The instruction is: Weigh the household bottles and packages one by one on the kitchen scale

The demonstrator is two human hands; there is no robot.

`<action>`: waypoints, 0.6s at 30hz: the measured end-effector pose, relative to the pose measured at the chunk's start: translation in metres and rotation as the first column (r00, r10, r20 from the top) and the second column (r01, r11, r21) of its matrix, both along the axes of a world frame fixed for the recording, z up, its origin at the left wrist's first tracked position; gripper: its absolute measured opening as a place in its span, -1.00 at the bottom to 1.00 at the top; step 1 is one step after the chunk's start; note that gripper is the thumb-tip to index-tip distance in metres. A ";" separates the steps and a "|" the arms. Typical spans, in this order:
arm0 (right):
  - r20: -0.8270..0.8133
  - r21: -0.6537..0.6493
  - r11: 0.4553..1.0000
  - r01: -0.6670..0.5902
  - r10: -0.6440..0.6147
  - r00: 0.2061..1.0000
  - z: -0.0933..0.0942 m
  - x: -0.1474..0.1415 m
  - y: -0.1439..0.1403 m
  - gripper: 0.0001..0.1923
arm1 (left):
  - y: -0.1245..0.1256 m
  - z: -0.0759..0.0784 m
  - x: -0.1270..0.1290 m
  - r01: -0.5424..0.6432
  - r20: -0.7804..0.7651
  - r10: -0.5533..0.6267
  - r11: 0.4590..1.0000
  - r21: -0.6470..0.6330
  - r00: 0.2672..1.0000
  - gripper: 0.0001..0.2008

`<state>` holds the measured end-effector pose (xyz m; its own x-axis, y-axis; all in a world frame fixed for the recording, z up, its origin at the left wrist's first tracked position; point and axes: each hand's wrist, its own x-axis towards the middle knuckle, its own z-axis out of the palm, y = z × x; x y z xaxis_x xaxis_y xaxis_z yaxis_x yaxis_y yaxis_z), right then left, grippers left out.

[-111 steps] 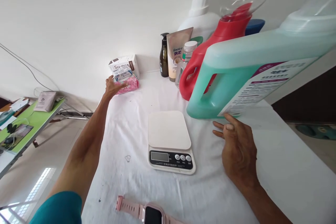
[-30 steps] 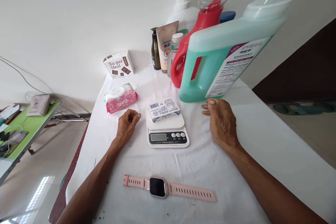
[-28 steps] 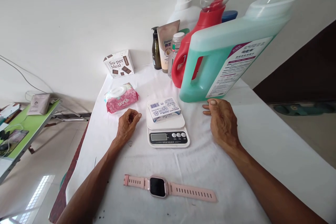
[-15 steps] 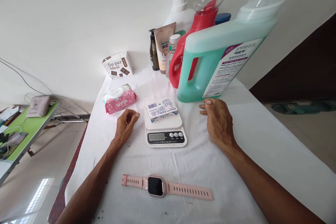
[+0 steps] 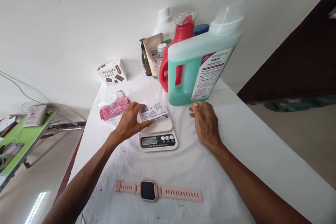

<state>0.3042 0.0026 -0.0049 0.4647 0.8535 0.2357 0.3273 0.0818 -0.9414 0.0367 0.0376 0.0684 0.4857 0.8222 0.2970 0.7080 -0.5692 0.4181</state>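
A white-and-blue printed box (image 5: 154, 111), most likely a soap carton, lies on a white kitchen scale (image 5: 158, 142). My left hand (image 5: 131, 118) reaches around the box's left end, thumb at its front edge and fingers behind. The thumb and fingers are apart; whether they touch the box I cannot tell. My right hand (image 5: 206, 123) rests on the cloth right of the scale, loosely curled with nothing visible in it. Just behind it stands a large green liquid jug (image 5: 181, 87). Nearer to me lies a pink-strapped smartwatch (image 5: 148, 190), dark screen up.
A pink wipes pack (image 5: 114, 107) and a Su-per Meal box (image 5: 112, 72) sit at the left. Behind the scale stand a red jug (image 5: 181, 33), a beige tube (image 5: 152, 50), a dark pump bottle (image 5: 145, 59) and a white bottle (image 5: 165, 26) near the wall.
My left hand has moved right from beside the scale to the box, opening its fingers around the left end. My right hand stays by the green jug. The view has shifted slightly.
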 end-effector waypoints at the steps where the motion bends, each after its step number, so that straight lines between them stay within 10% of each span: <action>1: -0.004 0.003 1.000 0.002 -0.002 1.000 -0.001 0.000 0.000 -0.39 | 0.003 0.002 0.001 -0.019 0.011 0.019 1.000 -0.013 1.000 -0.54; 8: -0.027 0.012 1.000 0.013 -0.012 1.000 -0.002 0.001 0.003 -0.40 | 0.065 0.015 0.030 -0.314 0.098 0.318 0.948 -0.057 0.943 -0.63; 18: -0.036 0.028 1.000 0.006 -0.005 0.999 0.000 0.002 0.002 -0.48 | 0.147 -0.005 0.089 -0.663 -0.037 0.667 0.729 -0.170 0.744 -0.52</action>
<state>0.3064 0.0046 -0.0053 0.4778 0.8442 0.2430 0.2938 0.1071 -0.9498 0.1259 0.1848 0.0631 -0.2095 0.9685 0.1348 0.8675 0.1205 0.4825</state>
